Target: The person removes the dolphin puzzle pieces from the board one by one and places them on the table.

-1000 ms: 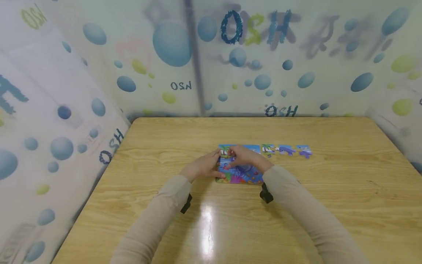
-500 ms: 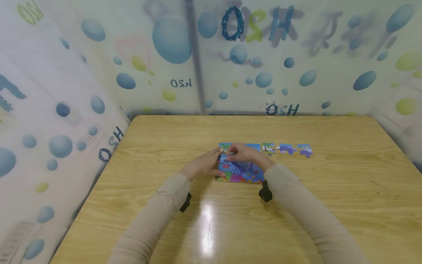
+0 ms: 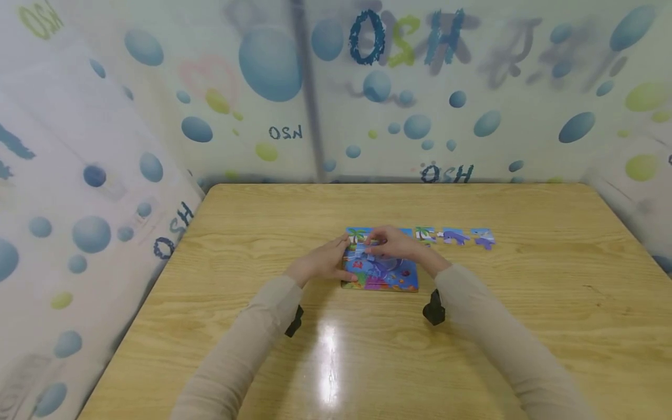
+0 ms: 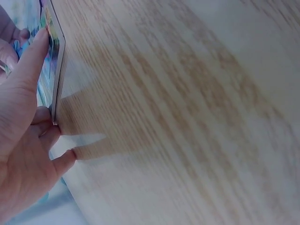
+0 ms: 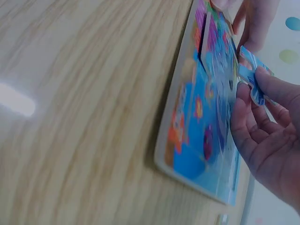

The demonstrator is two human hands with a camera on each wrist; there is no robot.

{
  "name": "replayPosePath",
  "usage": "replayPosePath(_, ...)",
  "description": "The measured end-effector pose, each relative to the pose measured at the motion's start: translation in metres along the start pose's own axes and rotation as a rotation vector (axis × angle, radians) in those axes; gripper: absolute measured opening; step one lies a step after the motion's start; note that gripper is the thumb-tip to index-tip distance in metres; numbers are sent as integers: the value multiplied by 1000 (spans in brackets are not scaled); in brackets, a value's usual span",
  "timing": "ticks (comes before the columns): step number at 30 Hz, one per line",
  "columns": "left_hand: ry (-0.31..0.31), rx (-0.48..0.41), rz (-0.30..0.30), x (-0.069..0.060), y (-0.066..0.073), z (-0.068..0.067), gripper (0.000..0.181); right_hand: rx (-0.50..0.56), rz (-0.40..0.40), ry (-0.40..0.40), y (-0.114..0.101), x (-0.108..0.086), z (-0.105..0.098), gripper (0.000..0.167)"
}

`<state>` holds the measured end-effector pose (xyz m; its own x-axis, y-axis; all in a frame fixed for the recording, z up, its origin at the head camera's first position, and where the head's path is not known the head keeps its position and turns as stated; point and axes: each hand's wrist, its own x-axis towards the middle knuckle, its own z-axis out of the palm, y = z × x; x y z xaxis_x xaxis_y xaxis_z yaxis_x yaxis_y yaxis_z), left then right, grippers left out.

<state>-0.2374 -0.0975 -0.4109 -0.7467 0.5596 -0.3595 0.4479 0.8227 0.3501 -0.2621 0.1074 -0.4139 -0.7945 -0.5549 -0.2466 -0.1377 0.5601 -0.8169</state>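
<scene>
A puzzle board [image 3: 406, 281] with a bright undersea picture lies flat on the wooden table. My left hand [image 3: 321, 262] rests along its left side, thumb [image 4: 33, 58] on the face near the lower left corner and the other fingers at the edge. Over the upper left part of the board, my right hand [image 3: 394, 242] pinches a blue puzzle piece [image 5: 253, 75] between thumb and fingers. In the right wrist view this piece is tilted and held just off the board. Part of the board's upper half is hidden by the right hand.
Behind and right of the board lie a palm-tree piece [image 3: 424, 234], a purple dolphin piece [image 3: 454, 236] and another blue-purple piece [image 3: 483, 237], in a row. The wooden table [image 3: 546, 326] extends to a patterned curtain [image 3: 352, 111] at the back.
My right hand has risen and shifted slightly from the board's left part, with the blue puzzle piece now showing in its fingers. My left hand has stayed at the board's left edge.
</scene>
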Motion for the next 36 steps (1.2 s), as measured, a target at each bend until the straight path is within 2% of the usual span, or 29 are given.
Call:
replayPosePath(6,0,-22,18,-1,0,-1,98,48,66,19,9,-9,-12,30)
replayPosePath(13,-13,-12,15,-4,3,-3,96,48,54,-11,23,-27,-30,31)
replayPosePath(22,-24,-27,24,-5,5,-5,96,86,104,-37,47,-53,-59,35)
replayPosePath(29,-20,-42,23,-4,2,-4,97,59,130,17,57,-77,-75,36)
replayPosePath(36,-41,-30,11,-3,2,-3,96,33,174,46,67,-85,-81,35)
